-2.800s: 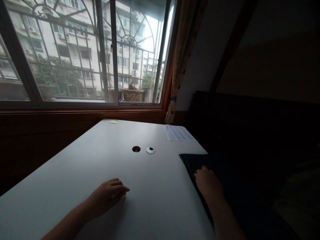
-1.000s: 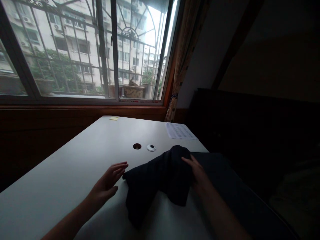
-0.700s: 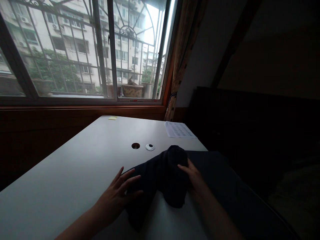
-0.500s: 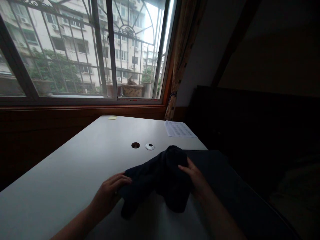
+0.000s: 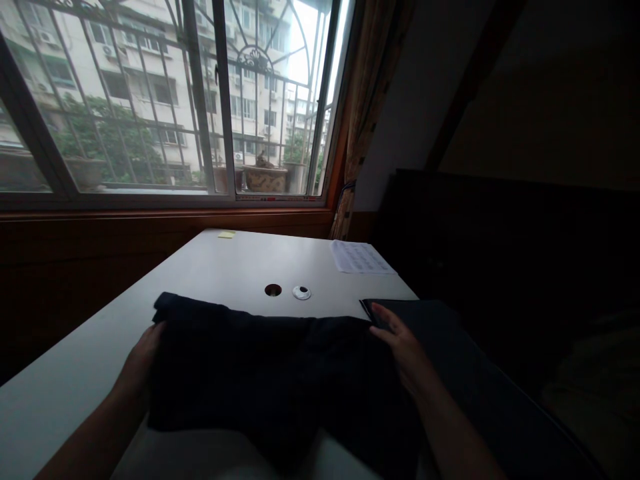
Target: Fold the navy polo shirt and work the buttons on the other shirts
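A dark navy garment (image 5: 270,373) is stretched out between my hands over the white table. It looks like trousers or shorts, but it is too dark to be sure of the kind. At its left edge my left hand (image 5: 143,357) grips the cloth, with the fingertips partly hidden by it. My right hand (image 5: 400,340) is closed on the upper right corner, the fingers bent over the edge. Part of the garment's lower edge hangs down, and white tabletop shows in a gap beneath it.
A flat dark panel or folder (image 5: 450,347) lies along the right side of the white table (image 5: 210,273). Farther back are a round cable hole (image 5: 273,290), its loose white cover (image 5: 301,293), printed sheets (image 5: 361,257) and a yellow sticky note (image 5: 227,235). A window stands behind.
My right hand brought the bundled garment from the right onto the table. My left hand took hold of its other end and moved left, spreading the cloth wide.
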### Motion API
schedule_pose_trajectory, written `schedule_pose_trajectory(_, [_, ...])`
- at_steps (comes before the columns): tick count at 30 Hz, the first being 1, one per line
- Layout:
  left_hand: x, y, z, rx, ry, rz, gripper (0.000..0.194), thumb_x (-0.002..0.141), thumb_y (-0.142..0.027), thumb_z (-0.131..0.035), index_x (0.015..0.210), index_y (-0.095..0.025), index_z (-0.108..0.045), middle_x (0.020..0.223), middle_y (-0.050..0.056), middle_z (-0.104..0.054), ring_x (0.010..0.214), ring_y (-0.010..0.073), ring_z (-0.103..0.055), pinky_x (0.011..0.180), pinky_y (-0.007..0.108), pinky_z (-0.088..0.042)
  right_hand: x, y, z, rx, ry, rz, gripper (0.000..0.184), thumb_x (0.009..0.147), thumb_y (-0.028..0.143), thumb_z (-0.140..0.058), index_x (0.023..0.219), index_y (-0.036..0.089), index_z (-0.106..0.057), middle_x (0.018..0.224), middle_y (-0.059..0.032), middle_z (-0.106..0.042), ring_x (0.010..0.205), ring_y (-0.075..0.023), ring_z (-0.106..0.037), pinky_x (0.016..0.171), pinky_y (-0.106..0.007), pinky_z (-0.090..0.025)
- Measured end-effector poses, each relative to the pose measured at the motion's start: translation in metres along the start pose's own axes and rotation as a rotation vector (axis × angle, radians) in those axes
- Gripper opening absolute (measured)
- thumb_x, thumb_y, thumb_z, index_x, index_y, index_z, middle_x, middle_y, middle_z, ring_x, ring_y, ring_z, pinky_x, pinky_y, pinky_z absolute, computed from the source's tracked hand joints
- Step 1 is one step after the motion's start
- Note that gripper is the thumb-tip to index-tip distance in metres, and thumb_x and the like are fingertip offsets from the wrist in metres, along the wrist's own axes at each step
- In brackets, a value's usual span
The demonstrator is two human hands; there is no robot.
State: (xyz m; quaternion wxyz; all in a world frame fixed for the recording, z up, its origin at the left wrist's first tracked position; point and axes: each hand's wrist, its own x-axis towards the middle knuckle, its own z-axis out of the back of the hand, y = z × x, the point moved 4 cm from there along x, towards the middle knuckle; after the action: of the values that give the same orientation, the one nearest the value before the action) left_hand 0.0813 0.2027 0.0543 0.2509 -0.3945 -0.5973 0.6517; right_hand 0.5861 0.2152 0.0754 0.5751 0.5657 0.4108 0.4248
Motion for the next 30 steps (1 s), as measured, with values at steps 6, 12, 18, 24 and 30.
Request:
schedule_pose_trajectory(6, [0.009,-0.007,-0.021,0.167,0.183,-0.188,0.073,0.081,-0.032,-0.071,0.147,-0.026,-0.038,0.142,0.016,-0.048,0.118,0.0314,-0.061,0.085,0.040,-0.060,-0.011,0.010,-0.015,-0.581,-0.103,0.478,0.038,0.075,0.028,-0.070,0.113,0.026,-0.072,0.138,-0.0070,-0.056,0.133,-0.0308,-0.047,0.118,-0.052,-0.028])
schedule_pose_trajectory(12, [-0.009,-0.008,-0.024,0.748,0.087,-0.834,0.058,0.083,-0.027,-0.064,0.140,-0.026,-0.054,0.158,0.012,-0.020,0.146,0.0417,-0.025,0.117,0.064,-0.028,-0.057,0.010,-0.070,-0.728,0.569,0.607,0.039,0.088,0.030,-0.068,0.126,0.035,-0.066,0.138,-0.0029,-0.060,0.128,-0.0254,-0.053,0.114,-0.048,-0.037])
schedule_pose_trajectory(18, [-0.018,-0.006,-0.034,0.908,0.292,-1.173,0.045,0.082,-0.008,-0.048,0.111,-0.032,-0.073,0.151,0.004,-0.043,0.147,0.0367,-0.024,0.115,0.065,-0.029,-0.076,-0.010,-0.094,-0.869,0.797,0.562,0.091,0.063,0.040,-0.091,0.144,0.035,-0.050,0.140,-0.0066,-0.058,0.133,-0.0297,-0.050,0.122,-0.054,-0.019])
schedule_pose_trajectory(24, [0.000,-0.013,-0.020,0.775,0.272,-0.821,0.031,0.079,-0.022,-0.044,0.095,-0.021,-0.071,0.105,0.008,-0.074,0.102,0.0294,-0.068,0.092,0.043,-0.053,-0.075,-0.001,-0.092,-0.928,0.748,0.573,0.024,0.077,0.025,-0.079,0.101,0.024,-0.074,0.096,-0.0047,-0.071,0.097,-0.0243,-0.064,0.091,-0.038,-0.047])
schedule_pose_trajectory(30, [0.001,-0.022,-0.005,0.721,0.157,-0.517,0.032,0.075,-0.036,-0.047,0.095,-0.019,-0.066,0.088,0.005,-0.072,0.081,0.0261,-0.069,0.064,0.029,-0.049,-0.075,0.016,-0.076,-0.741,0.634,0.493,0.007,0.085,0.027,-0.069,0.087,0.021,-0.069,0.085,-0.0018,-0.070,0.081,-0.0182,-0.064,0.075,-0.029,-0.046])
